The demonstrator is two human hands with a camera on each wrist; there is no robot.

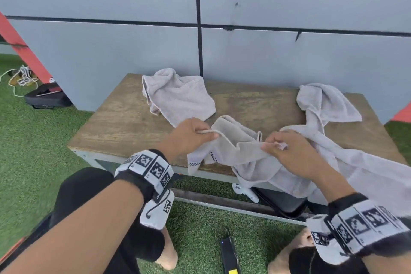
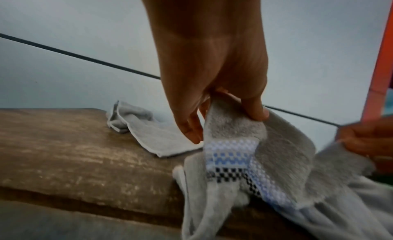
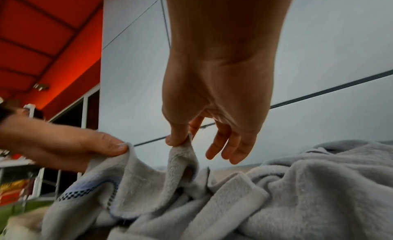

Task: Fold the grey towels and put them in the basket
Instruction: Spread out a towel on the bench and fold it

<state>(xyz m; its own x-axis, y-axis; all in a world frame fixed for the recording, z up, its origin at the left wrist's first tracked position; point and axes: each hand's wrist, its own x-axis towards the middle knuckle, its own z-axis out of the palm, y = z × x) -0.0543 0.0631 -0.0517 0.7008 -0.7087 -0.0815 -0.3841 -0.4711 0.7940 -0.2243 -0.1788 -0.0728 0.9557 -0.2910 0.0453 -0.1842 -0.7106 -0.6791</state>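
Left hand point(image 1: 192, 134) and right hand point(image 1: 289, 151): each pinches the hem of one soft grey terry towel with a chequered band point(image 1: 240, 151), probably to stretch it for folding; towel drapes over the near edge of the worn wooden table point(image 1: 115, 127); basket not visible
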